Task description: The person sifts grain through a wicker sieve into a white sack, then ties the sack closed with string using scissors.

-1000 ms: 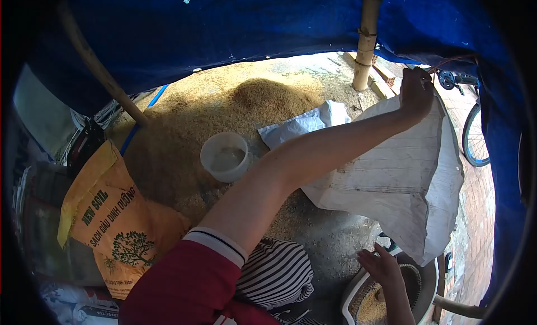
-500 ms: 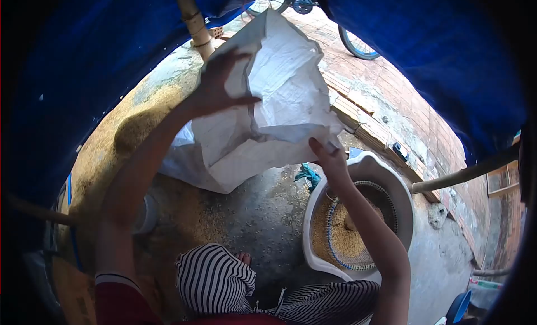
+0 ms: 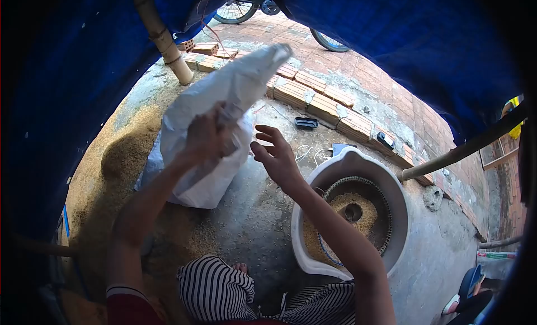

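My left hand (image 3: 210, 136) is closed round the gathered middle of a white sack (image 3: 210, 93), whose top leans up and to the right. Just right of the sack is my right hand (image 3: 276, 155), its fingers apart and nothing in them. Below my right forearm stands a large pale tub (image 3: 395, 216) with grain in it. Inside the tub lies a round woven sieve (image 3: 386, 205) that holds more grain (image 3: 366, 210) and a small dark round object (image 3: 353, 212). My right forearm hides part of the tub and sieve.
Grain (image 3: 131, 154) is heaped on the floor at the left. A brick edging (image 3: 324, 106) runs diagonally beyond the tub, with a black tray (image 3: 306, 122) beside it. Bamboo poles (image 3: 165, 43), blue tarpaulin (image 3: 391, 51) and a bicycle (image 3: 238, 9) surround the area. A person's foot (image 3: 451, 304) shows lower right.
The sack's wide-open mouth has been gathered together, and the sack has moved left. My left hand has closed on it and lowered. My right hand has let go and moved left, away from the tub.
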